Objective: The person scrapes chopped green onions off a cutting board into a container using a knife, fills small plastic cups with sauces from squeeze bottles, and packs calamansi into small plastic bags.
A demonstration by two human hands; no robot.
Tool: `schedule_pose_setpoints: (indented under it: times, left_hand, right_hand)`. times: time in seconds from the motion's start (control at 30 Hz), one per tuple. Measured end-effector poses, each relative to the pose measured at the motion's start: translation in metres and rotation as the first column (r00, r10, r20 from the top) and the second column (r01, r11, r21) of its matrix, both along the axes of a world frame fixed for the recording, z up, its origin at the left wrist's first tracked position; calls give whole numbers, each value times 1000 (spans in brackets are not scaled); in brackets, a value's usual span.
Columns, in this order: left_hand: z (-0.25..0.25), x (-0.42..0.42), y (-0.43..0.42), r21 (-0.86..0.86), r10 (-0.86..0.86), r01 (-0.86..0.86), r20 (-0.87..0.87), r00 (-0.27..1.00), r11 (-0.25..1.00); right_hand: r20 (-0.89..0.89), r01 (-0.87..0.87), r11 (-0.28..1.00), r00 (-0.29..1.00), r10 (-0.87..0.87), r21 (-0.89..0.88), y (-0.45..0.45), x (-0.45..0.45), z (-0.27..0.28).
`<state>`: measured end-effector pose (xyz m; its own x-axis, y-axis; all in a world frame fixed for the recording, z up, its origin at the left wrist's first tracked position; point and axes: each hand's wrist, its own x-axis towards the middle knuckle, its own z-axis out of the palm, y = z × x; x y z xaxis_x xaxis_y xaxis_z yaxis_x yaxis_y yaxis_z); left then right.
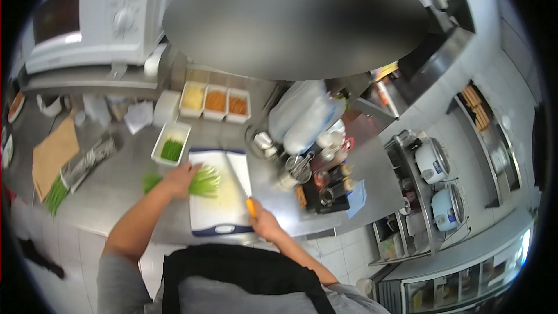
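Observation:
My left hand (pixel 178 181) is closed over a bunch of chives (pixel 205 182) lying across the left side of a white cutting board (pixel 206 214) with dark blue ends. Pale cut ends point right, while green tips stick out left of the hand over the steel counter. My right hand (pixel 265 224) grips a knife (pixel 239 174) by its orange-yellow handle near the board's right edge. Its blade points away from me along the board's right side, apart from the chives. Above the board's left corner, a white container (pixel 179 129) holds chopped greens (pixel 171 150).
Three white tubs of shredded toppings (pixel 215 104) stand behind the board. A wrapped green bundle (pixel 87 166) and brown paper (pixel 53 150) lie left. Plastic bags (pixel 305 116), a metal pot with utensils (pixel 293 173) and a dark bottle tray (pixel 328 200) stand right. A microwave (pixel 110 52) sits above.

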<state>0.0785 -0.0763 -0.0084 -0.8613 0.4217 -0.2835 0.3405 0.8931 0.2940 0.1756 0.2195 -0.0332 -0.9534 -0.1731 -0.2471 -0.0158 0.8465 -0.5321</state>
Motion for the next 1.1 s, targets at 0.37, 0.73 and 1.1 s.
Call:
schedule_pose_setpoints:
  times: [0.37,0.73,1.1]
  left_hand:
    - [4,49,20,6,170,-175,-263,950,985]
    - [-2,98,11,480,280,-42,-437,855,876]
    - [11,130,22,430,523,-354,-381,763,830]
  right_hand:
    - [-188,-34,969,979,82,245,-10,-25,5]
    - [-846,-248,945,531,-51,-212,117,-141,402]
    - [-694,27,821,519,-500,-571,191,-397,491]
